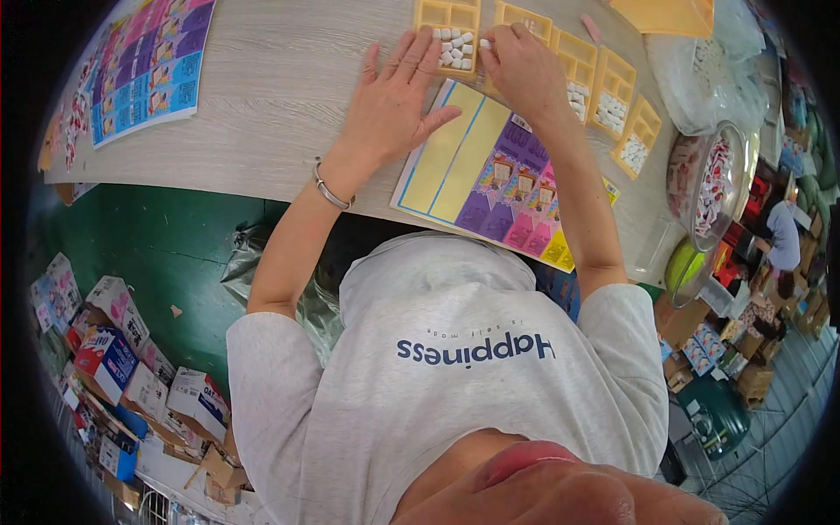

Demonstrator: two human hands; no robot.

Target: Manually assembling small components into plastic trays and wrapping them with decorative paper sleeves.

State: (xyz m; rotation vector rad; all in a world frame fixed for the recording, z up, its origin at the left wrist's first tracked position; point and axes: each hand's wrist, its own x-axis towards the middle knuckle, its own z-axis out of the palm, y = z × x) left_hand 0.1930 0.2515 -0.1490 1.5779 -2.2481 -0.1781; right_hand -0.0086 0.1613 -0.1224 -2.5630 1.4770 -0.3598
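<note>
My left hand (394, 105) lies with its fingers stretched out, the fingertips at the left side of a yellow compartment tray (473, 14). Small white pieces (456, 51) fill the tray's near compartment. Just right of that tray, my right hand (529, 77) is closed in a pinch, with a small white piece (485, 43) at its fingertips. Its fingers partly cover a second yellow tray (525, 17). Under both wrists lies a printed sheet (446, 157) with a yellow part and purple, pink and yellow printed panels.
More yellow trays (610, 92) with white pieces stand in a row to the right. Beyond them are a clear plastic bag (696, 83) and a clear tub (700, 188) of small wrapped items. Colourful printed sheets (157, 74) lie at the left. Cartons (109, 363) stand on the green floor.
</note>
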